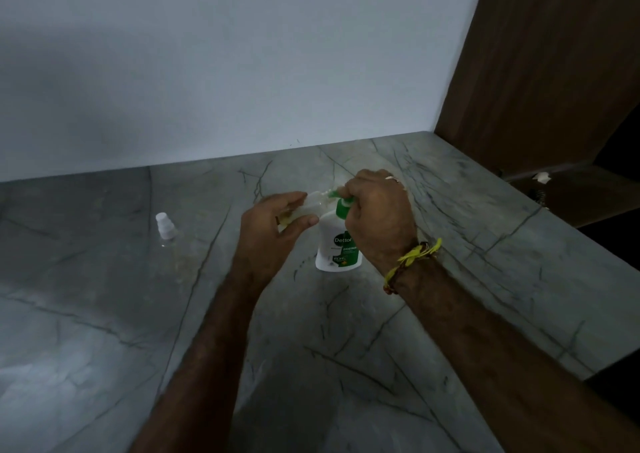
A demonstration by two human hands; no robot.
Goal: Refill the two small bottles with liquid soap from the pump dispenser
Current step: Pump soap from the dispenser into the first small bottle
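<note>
Fingers: left hand (273, 224) pinches a clear small bottle (304, 207) tilted at the nozzle; right hand (377, 217) wraps the pump dispenser (337, 248) head.
Risk: mouth slips off the nozzle, soap spills on the counter (346, 348).
Second bottle (166, 231): capped, well apart (fill level unclear).

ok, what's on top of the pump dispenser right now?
The right hand covers the top of the pump dispenser; only its green nozzle shows, meeting the small clear bottle that the left hand holds tilted. The pump head is hidden.
</note>
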